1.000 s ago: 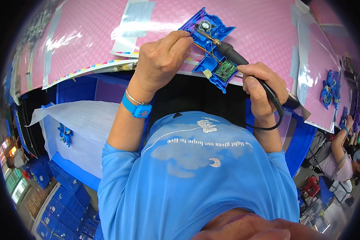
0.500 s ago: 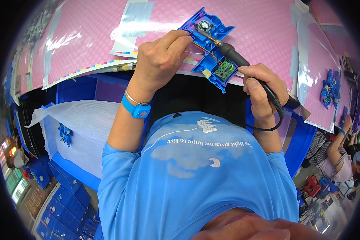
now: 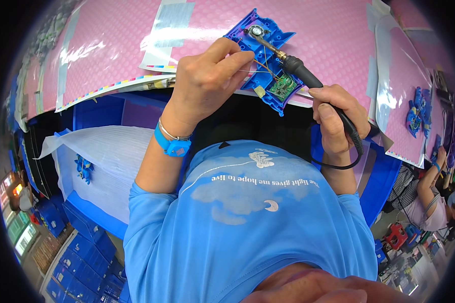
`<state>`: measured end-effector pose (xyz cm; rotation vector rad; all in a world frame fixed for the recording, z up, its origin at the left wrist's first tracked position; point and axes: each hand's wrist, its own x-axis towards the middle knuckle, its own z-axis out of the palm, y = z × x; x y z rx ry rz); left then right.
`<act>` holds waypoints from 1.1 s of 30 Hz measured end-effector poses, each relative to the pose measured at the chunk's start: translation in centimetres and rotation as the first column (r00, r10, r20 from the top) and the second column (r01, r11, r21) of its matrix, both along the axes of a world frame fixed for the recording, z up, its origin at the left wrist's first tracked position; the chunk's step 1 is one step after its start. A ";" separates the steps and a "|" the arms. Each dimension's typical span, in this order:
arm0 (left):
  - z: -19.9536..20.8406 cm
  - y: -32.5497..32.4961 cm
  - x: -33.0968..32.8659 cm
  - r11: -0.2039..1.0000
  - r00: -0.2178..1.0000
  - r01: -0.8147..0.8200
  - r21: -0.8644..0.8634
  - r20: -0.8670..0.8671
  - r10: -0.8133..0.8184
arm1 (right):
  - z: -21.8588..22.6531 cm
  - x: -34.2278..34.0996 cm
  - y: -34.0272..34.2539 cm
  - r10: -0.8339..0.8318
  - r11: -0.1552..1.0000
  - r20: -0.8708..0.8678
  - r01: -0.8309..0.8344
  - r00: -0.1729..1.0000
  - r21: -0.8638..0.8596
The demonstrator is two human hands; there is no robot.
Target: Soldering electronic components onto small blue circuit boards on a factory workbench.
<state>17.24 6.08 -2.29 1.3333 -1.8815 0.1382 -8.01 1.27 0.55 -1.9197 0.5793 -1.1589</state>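
Observation:
A blue plastic shell (image 3: 277, 38) lies on the pink-covered bench, with a small round speaker (image 3: 256, 32) in its far part. Toward me, a green circuit board (image 3: 283, 87) sits in the shell's near part, with thin wires running from it. My right hand (image 3: 341, 113) grips a soldering iron (image 3: 303, 73) by its black handle; its metal tip points at the speaker's edge. Just left of the shell, my left hand (image 3: 210, 73) pinches a thin wire (image 3: 260, 63), its fingertips closed. Whether a second, pale strand is also in those fingers is hard to tell.
Pink printed sheets (image 3: 111, 45) cover the bench. Another blue assembly (image 3: 418, 112) lies at the right. On my left stands a blue bin lined with white foam sheet (image 3: 114, 151), holding a blue part (image 3: 84, 169). A co-worker's arm (image 3: 429, 182) is at far right.
My left fingertips have shifted right and slightly nearer me, over the shell's edge. The soldering iron has moved a little right and nearer me, its tip now by the speaker's lower edge.

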 end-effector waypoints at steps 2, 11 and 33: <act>0.2 0.0 0.0 0.999 0.999 0.007 0.031 0.031 -0.008 | -0.1 -0.2 0.0 0.018 1.000 0.017 -0.018 1.000 0.003; 0.9 0.1 -0.1 0.993 0.990 0.017 0.113 0.140 -0.033 | -0.2 -0.8 -0.1 0.000 1.000 0.028 0.000 1.000 -0.001; -0.3 -0.9 -0.3 0.998 0.974 -0.007 -0.068 0.224 0.023 | -0.7 -0.1 -0.6 0.018 1.000 -0.027 -0.018 0.999 0.012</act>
